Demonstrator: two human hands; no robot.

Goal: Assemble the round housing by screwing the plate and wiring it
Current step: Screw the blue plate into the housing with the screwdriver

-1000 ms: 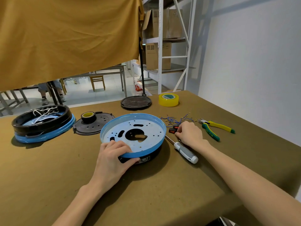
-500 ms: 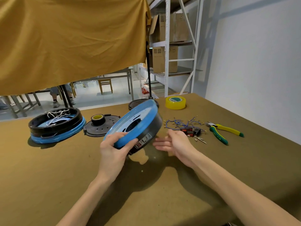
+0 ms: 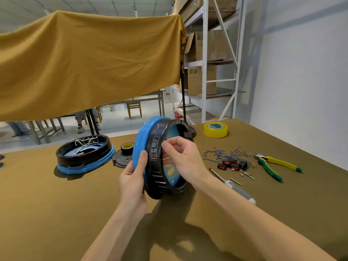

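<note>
Round black plastic housing w/ blue metal plate (image 3: 160, 157) sits centre frame, tipped up on edge, lower rim near or on the olive cloth-covered desk (image 3: 56, 213); contact point hidden. Left hand (image 3: 132, 180) grips the blue plate side, thumb laid flat along the blue rim, other fingers curled behind, prob. to keep it upright so the open inside faces right. Right hand (image 3: 183, 157) is at the black rim by the printed label, fingers bent, thumb and forefinger pinching the rim edge or something small there; can't tell which. Likely checking or turning the housing before wiring. Right of centre on the desk, within reach: loose blue wires w/ brass terminals (image 3: 226, 153), black rocker switches w/ red buttons (image 3: 232, 164), grey-handled screwdriver (image 3: 238, 189), yellow-green pliers (image 3: 275, 164). Yellow tape roll (image 3: 215, 129) further back. Left of centre: second black-and-blue housing w/ white wires inside (image 3: 84, 154), lying flat.
</note>
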